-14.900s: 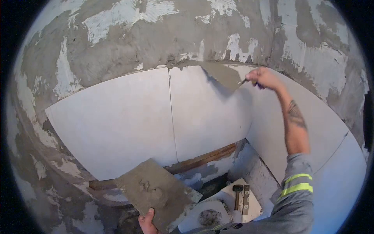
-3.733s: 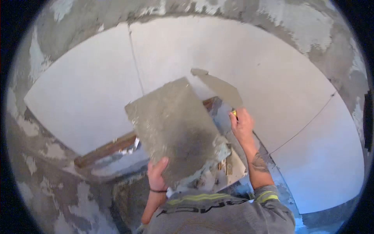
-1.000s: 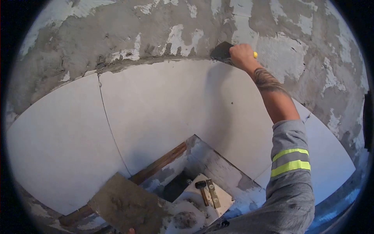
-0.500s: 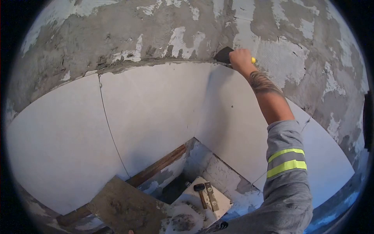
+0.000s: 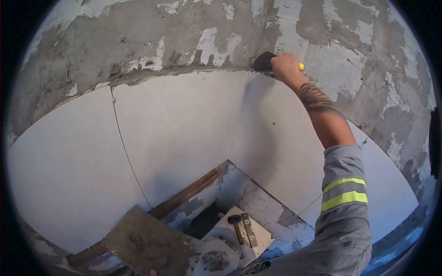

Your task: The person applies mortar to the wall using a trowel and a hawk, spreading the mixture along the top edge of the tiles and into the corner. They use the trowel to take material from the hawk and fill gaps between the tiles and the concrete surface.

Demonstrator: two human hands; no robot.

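Your right hand (image 5: 285,66) is clenched on a trowel (image 5: 264,60), blade against the far wall (image 5: 184,41). Your left hand is barely visible under the near mortar board (image 5: 147,241); its grip is unclear.

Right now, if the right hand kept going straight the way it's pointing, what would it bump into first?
Most likely the wall's corner. The right hand holds a trowel whose blade points left, already against the rough grey mortar just above the top edge of the white tiles. Depth is hard to judge here.
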